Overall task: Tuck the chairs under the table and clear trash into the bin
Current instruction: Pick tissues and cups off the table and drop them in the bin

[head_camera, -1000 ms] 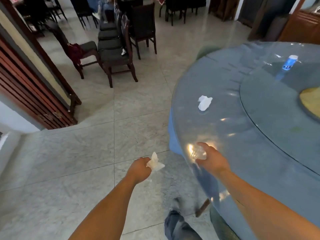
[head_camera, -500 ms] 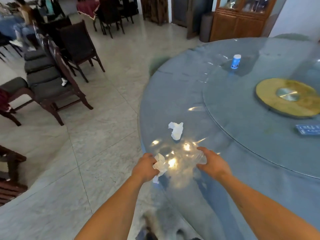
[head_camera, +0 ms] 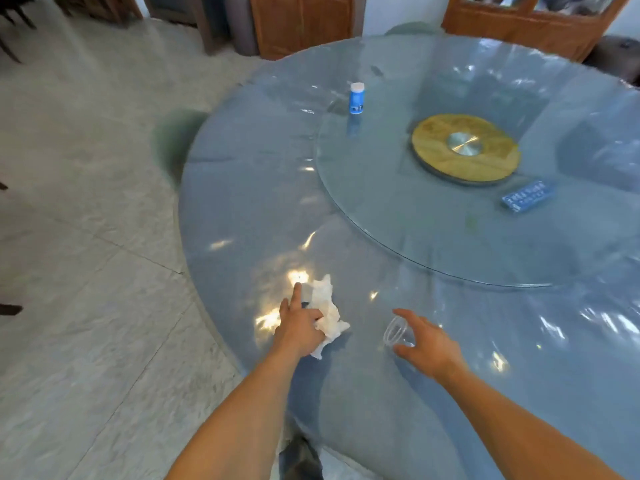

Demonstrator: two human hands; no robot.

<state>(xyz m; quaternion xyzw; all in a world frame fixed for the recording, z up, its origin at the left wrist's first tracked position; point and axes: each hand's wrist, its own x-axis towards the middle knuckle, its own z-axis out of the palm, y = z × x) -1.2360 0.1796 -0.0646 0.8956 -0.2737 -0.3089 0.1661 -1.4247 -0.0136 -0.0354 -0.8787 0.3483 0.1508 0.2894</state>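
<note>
A large round table (head_camera: 249, 188) has a blue cloth under clear plastic. My left hand (head_camera: 299, 327) is over its near edge and grips a crumpled white tissue (head_camera: 330, 325). Its forefinger points forward, beside a second white tissue (head_camera: 322, 289) that lies on the table and touches the held one. To the right, my right hand (head_camera: 427, 342) holds a small clear plastic cup (head_camera: 397, 333) between thumb and fingers, just above the tabletop. No bin is in view.
On the glass turntable (head_camera: 381, 209) stand a blue bottle with a white cap (head_camera: 356, 98), a round wooden hub (head_camera: 464, 147) and a blue packet (head_camera: 526, 197). A blurred green chair back (head_camera: 175, 140) shows at the table's left edge. Wooden cabinets (head_camera: 304, 22) line the back wall.
My view swung right, over the table. My left hand moved with its tissue from beside the table's edge to the tissue lying on it. My right hand kept the cup.
</note>
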